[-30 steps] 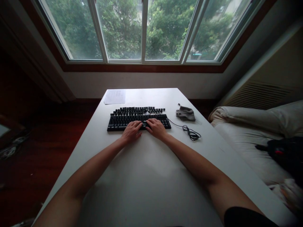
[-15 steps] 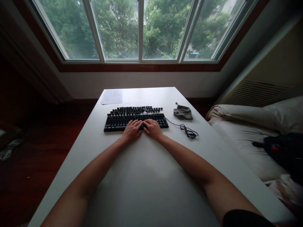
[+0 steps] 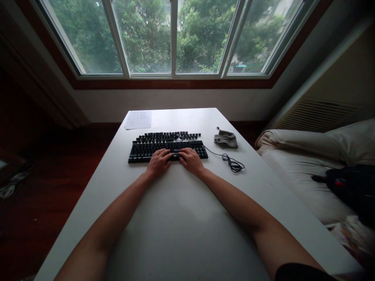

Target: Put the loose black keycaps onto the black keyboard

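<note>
A black keyboard (image 3: 140,153) lies flat on the white table (image 3: 175,218). Over its lower middle part rests my left hand (image 3: 158,162), fingers stretched forward onto the keys and nothing visible in its grasp. Just to the right, my right hand (image 3: 191,160) touches the keyboard's front half, its fingers also extended. Between the two hands a small gap shows part of the front rows. The keys under my fingers are hidden. Loose black keycaps (image 3: 158,136) stand in uneven rows just behind the keyboard. Among them sits a small clear object (image 3: 178,138), too small to name.
A bundled black cable (image 3: 233,163) runs from the keyboard to the right. Behind it lies a grey cloth pouch (image 3: 225,139). A printed sheet of paper (image 3: 138,120) is at the far left corner. Right of the table stands a pale sofa (image 3: 295,171) with a black bag (image 3: 351,185).
My left hand has shifted a little to the left along the keyboard, widening the gap between my hands. My right hand has barely moved.
</note>
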`<action>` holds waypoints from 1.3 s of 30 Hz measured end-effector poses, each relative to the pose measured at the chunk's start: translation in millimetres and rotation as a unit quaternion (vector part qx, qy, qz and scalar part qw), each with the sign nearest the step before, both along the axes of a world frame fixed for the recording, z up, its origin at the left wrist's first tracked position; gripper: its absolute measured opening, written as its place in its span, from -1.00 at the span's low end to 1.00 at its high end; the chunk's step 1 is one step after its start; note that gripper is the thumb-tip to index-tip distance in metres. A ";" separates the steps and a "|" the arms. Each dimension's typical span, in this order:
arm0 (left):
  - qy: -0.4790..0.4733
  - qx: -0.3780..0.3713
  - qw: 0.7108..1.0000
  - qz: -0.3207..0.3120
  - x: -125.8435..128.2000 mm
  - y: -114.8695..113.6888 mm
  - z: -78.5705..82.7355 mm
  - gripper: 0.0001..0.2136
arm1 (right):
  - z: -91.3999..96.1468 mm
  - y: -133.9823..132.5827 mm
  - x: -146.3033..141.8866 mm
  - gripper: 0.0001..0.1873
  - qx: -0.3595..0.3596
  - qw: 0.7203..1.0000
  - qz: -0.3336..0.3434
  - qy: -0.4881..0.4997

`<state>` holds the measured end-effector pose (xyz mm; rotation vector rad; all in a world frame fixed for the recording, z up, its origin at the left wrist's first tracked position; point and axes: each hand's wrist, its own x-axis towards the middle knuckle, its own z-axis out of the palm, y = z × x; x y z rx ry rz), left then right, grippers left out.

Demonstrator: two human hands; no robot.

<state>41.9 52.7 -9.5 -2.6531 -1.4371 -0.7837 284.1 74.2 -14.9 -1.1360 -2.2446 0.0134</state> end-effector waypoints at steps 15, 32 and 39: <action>-0.036 -0.006 0.999 -0.018 -2.4 1.2 8.3 -0.65 | 5.5 -6.4 -5.7 -0.67 0.003 0.999 0.048 -0.027; -0.101 0.033 0.984 0.141 -16.6 5.9 7.5 -0.77 | 5.9 -9.6 -9.1 -0.56 0.006 0.996 0.069 -0.054; -0.276 0.059 0.933 0.221 -32.4 14.3 7.9 -0.70 | 4.9 -8.5 -7.5 -0.43 0.003 0.994 0.059 -0.092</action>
